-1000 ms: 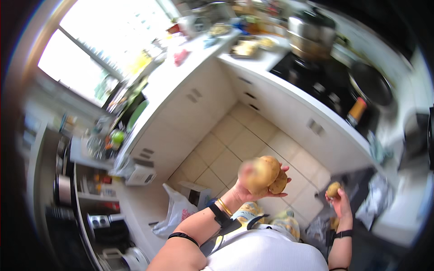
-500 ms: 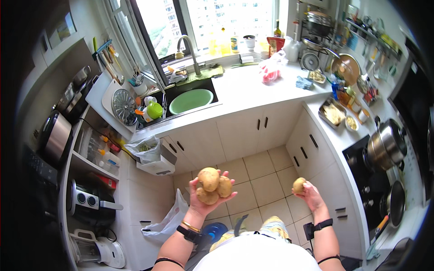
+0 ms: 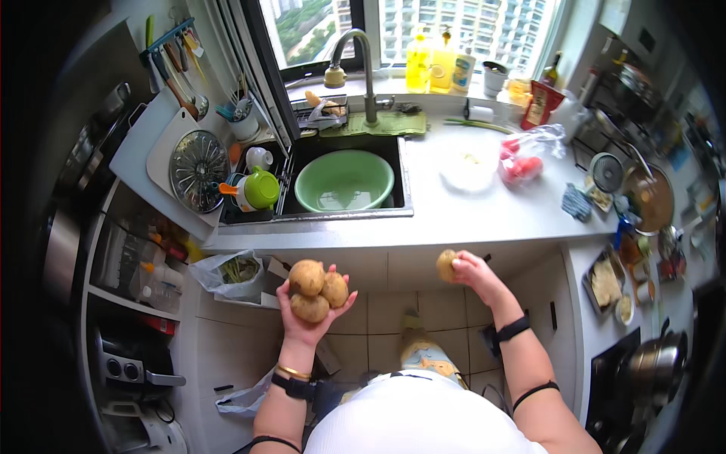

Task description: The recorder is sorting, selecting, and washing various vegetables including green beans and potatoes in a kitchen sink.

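The left grip (image 3: 306, 330) cradles three potatoes (image 3: 307, 278) while the right grip (image 3: 479, 278) pinches a single potato (image 3: 445, 265).

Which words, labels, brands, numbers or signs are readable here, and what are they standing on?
No text is readable.
Dark red stand-up pouch: pale markings, too blurred to read.
White plastic bottle with a bluish label: too small to read.
Tall yellow plastic bottle: any print is too small.
Three rounded brown potatoes in the left hand: no writing visible.
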Tool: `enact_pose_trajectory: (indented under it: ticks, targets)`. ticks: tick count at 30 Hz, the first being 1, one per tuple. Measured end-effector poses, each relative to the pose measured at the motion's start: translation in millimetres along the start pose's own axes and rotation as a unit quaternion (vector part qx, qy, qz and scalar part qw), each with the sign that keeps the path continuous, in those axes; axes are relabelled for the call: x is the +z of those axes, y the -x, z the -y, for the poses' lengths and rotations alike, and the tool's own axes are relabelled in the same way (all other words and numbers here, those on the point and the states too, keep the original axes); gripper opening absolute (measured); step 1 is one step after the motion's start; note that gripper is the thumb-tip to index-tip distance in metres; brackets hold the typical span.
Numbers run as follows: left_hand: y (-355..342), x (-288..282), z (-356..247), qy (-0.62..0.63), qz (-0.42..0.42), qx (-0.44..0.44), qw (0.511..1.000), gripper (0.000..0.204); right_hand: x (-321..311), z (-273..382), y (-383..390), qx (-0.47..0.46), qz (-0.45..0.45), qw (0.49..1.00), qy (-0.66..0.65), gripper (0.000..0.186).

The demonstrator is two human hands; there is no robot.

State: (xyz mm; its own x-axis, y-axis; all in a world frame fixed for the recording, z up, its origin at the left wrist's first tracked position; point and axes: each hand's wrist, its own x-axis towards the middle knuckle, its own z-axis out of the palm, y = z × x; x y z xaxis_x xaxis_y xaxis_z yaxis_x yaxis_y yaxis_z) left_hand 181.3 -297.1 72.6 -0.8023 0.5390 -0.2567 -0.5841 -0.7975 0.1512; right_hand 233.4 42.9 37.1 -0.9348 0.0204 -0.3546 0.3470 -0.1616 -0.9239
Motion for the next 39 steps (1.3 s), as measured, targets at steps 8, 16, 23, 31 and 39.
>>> enact_pose_trajectory:
  ticks: [8,16,23,31,39]
  targets:
    - [-175,20,-58,-0.033,-0.024,0.010,0.999,0.065,14,94,-222,0.016,0.070,0.993,0.089,0.035]
    - [-319,-22,-129,-0.132,-0.133,-0.116,0.975,0.060,66,86,-383,0.139,0.051,0.978,0.150,0.055]
    - [-398,-71,-163,-0.201,-0.254,-0.229,0.918,0.054,82,37,-449,0.262,-0.013,0.958,0.114,0.052]
    - [-450,-121,-164,-0.347,-0.376,-0.337,0.791,0.042,90,-21,-480,0.326,-0.058,0.919,0.212,0.047]
    - [-453,-153,-163,-0.684,-0.364,-0.234,0.587,0.085,97,-42,-497,0.327,0.066,0.852,0.405,0.042]
